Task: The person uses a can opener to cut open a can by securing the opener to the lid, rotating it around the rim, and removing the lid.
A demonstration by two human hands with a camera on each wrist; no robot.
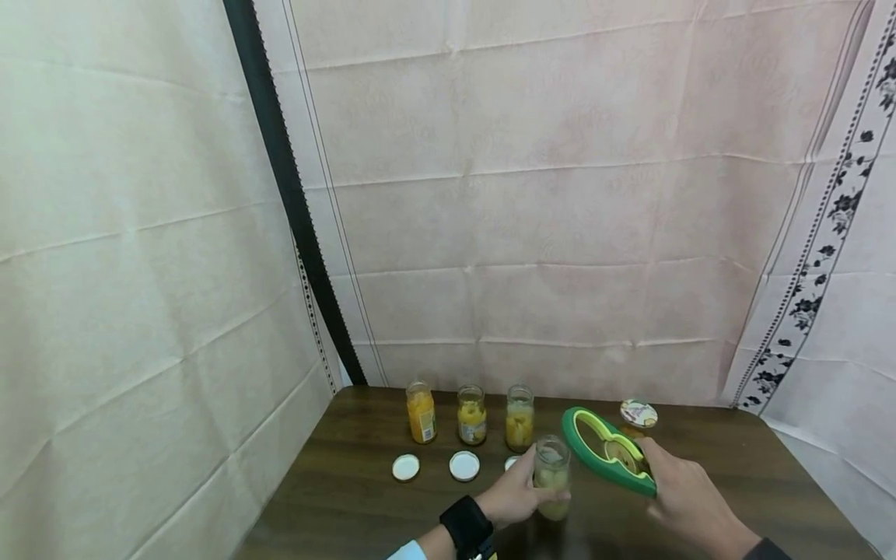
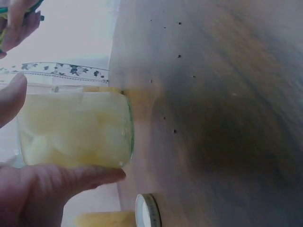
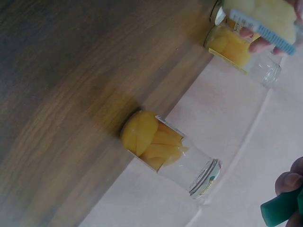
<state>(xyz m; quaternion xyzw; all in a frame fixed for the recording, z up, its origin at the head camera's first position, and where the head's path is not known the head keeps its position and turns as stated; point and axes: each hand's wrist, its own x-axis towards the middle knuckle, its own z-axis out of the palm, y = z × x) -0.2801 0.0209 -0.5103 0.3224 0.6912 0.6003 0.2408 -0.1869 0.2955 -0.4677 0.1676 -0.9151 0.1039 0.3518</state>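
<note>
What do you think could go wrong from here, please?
The jar in the left hand appears lidless, so tilting it might spill its contents. The green opener in the right hand is close to that jar and could knock it. A white lid lies near the left hand and might get brushed aside.

White lid point(image 1: 511, 462) partly hidden behind left grip point(image 1: 514, 493), green tool point(image 3: 282, 208) cut off in right wrist view

The brown wood-grained table point(image 1: 350, 482) carries 3 open fruit jars point(image 1: 472, 418) in a row, 3 lids point(image 1: 464, 466) in front, and 1 lidded jar point(image 1: 639, 414) farther right.
</note>
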